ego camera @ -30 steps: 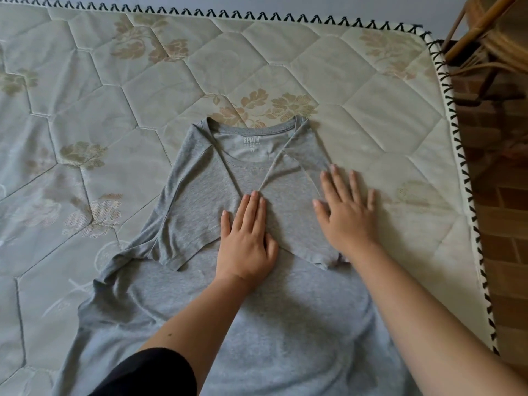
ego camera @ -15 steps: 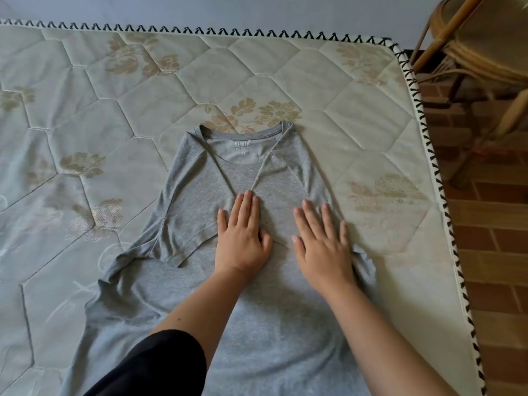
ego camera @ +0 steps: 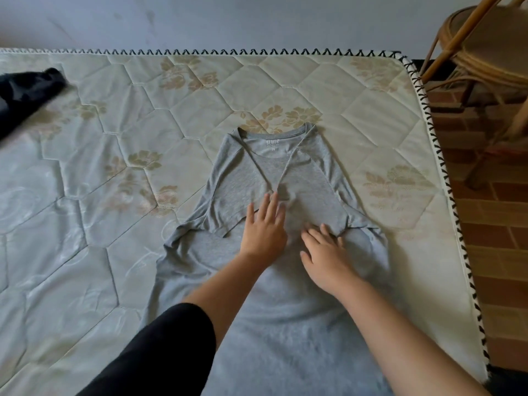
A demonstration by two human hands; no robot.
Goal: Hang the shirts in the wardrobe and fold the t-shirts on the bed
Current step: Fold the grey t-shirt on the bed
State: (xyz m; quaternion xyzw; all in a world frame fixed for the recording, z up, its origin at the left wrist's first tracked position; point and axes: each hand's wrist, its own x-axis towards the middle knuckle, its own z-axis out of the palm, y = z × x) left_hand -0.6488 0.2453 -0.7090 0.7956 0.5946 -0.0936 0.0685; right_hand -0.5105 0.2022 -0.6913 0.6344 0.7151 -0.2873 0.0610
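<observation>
A grey t-shirt point(ego camera: 280, 318) lies flat on the quilted mattress point(ego camera: 114, 195), collar away from me, with both sleeves folded inward over the chest. My left hand point(ego camera: 264, 227) rests flat on the shirt's middle, fingers together, at the lower edge of the left folded sleeve. My right hand point(ego camera: 325, 252) lies flat just right of it, fingertips at the hem of the right folded sleeve. Neither hand grips the cloth.
A black garment point(ego camera: 23, 95) lies at the mattress's far left edge. A rattan chair point(ego camera: 485, 52) stands on the brick floor point(ego camera: 497, 252) to the right of the bed. A pale wall point(ego camera: 228, 21) runs behind the mattress.
My right hand slid leftward and toward me, from the shirt's right edge onto its middle beside the left hand. The view pulled back, showing the black garment. The left hand stayed put.
</observation>
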